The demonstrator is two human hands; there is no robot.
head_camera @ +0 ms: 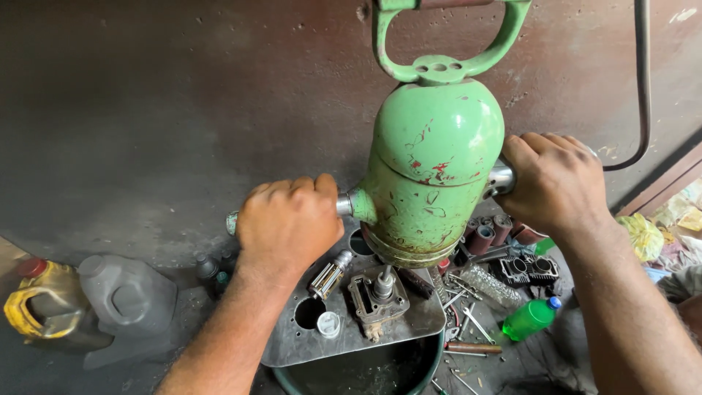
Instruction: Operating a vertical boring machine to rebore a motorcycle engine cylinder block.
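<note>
A green, paint-chipped power tool (pixel 431 168) with a looped top handle stands upright in the middle. My left hand (pixel 289 219) is closed around its left side grip, a metal bar sticking out. My right hand (pixel 556 179) is closed around the right side grip. Below the tool's nose sits a small metal engine part (pixel 379 296) with a shaft, resting on a grey metal plate (pixel 417 318) with round holes.
A dark round tub (pixel 365 373) lies under the plate. A grey jug (pixel 128 292) and a yellow jug (pixel 36 300) stand at left. A green bottle (pixel 530 318), wrenches (pixel 475 322) and cylinder parts (pixel 526 269) litter the floor at right. A cable (pixel 643 88) hangs down the dark wall.
</note>
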